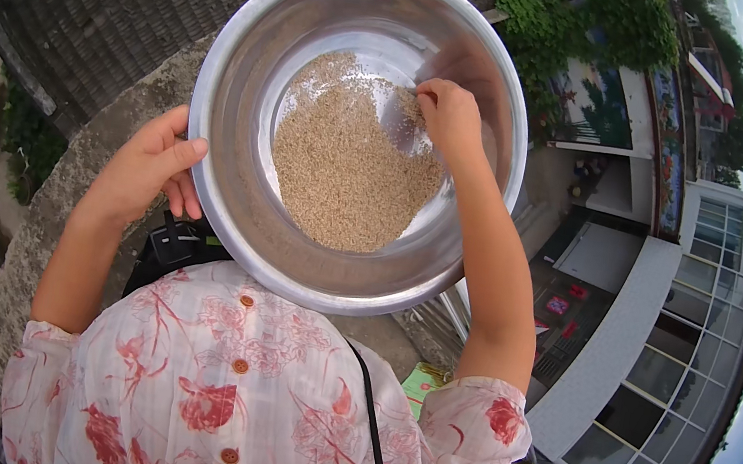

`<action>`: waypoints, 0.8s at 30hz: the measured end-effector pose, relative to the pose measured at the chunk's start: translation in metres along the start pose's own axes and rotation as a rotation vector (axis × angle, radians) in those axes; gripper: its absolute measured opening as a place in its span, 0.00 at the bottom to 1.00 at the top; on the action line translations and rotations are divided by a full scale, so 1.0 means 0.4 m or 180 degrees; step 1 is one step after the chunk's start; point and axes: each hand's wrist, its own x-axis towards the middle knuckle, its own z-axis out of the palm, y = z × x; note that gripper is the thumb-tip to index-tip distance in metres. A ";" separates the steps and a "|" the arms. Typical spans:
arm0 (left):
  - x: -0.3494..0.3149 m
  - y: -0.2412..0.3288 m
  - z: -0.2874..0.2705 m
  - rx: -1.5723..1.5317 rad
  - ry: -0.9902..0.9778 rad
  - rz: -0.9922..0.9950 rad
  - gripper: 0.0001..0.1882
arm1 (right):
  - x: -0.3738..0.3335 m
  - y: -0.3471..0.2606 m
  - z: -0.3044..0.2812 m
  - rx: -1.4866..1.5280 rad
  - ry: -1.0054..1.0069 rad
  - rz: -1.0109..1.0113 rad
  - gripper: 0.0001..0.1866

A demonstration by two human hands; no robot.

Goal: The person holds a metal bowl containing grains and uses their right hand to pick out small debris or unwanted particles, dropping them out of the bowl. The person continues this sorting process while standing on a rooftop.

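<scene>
— Inspecting the head view, we recorded a round steel bowl (pixel 256 42) held out in front of the person's chest, above a curved concrete ledge (pixel 60 195). What did we note of the left hand?

— We found the left hand (pixel 146 165) clamped on the bowl's left rim: thumb lying along the outer edge, the other fingers (pixel 180 194) curled beneath the rim. It carried that side of the bowl.

— And the right hand?

— We saw the right hand (pixel 450 114) reaching over the far right rim, down inside the bowl. Its fingertips (pixel 423 96) were drawn close together, touching the grain (pixel 342 170). Whether they actually pinched any kernels, we could not tell; the knuckles hid the tips.

— Where did the grain lie relative to those fingers?

— We logged it as a tan heap across the bowl's bottom, spreading from just under the right fingertips toward the person, well apart from the left fingers. Bare metal showed just beyond the fingertips.

— Anything else?

— We noted a floral shirt (pixel 205 380) with orange buttons and a black strap (pixel 375 434) crossing it.
</scene>
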 end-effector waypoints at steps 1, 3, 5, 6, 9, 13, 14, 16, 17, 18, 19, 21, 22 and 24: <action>0.002 0.002 0.002 0.0016 0.0010 0.0015 0.20 | 0.010 0.006 0.005 0.0096 0.0079 -0.0151 0.05; 0.003 0.007 0.004 0.0042 0.0019 0.0024 0.21 | 0.025 0.003 0.011 -0.0010 -0.0116 0.0052 0.06; 0.004 0.011 0.004 0.0062 0.0012 0.0012 0.21 | 0.035 -0.010 0.007 -0.0088 -0.0291 0.0264 0.06; 0.002 0.012 0.002 0.0069 -0.0011 -0.0002 0.20 | 0.040 -0.017 0.004 -0.0111 -0.0367 0.0374 0.06; 0.000 0.015 -0.004 0.0066 -0.0072 -0.0022 0.19 | 0.049 -0.026 0.003 -0.0254 -0.0510 0.0446 0.06; 0.003 0.016 0.002 0.0021 -0.0061 0.0018 0.21 | 0.049 -0.022 0.010 -0.0557 -0.0619 0.0241 0.05; 0.003 0.015 0.003 0.0014 -0.0049 0.0029 0.22 | 0.047 -0.016 0.011 -0.0307 -0.0635 0.0327 0.05; 0.006 0.008 -0.003 0.0032 -0.0089 0.0020 0.22 | 0.042 -0.007 0.006 0.0189 -0.0671 0.0492 0.05; 0.007 0.006 -0.006 0.0042 -0.0110 0.0016 0.22 | 0.039 -0.001 -0.006 0.0744 -0.0791 0.0757 0.05; 0.005 0.006 -0.007 0.0046 -0.0104 0.0017 0.22 | 0.033 -0.002 -0.026 0.1303 -0.0920 0.1018 0.05; 0.005 0.005 -0.007 0.0050 -0.0097 0.0019 0.22 | 0.028 -0.006 -0.045 0.1861 -0.1047 0.1279 0.04; 0.004 0.004 -0.007 0.0059 -0.0082 0.0012 0.22 | 0.015 -0.022 -0.081 0.2430 -0.1119 0.1361 0.04; 0.004 0.004 -0.008 0.0064 -0.0072 0.0003 0.22 | 0.005 -0.028 -0.098 0.2713 -0.1145 0.1406 0.04; 0.005 0.005 -0.006 0.0049 -0.0084 -0.0012 0.19 | -0.020 -0.033 -0.128 0.3212 -0.0800 0.1441 0.03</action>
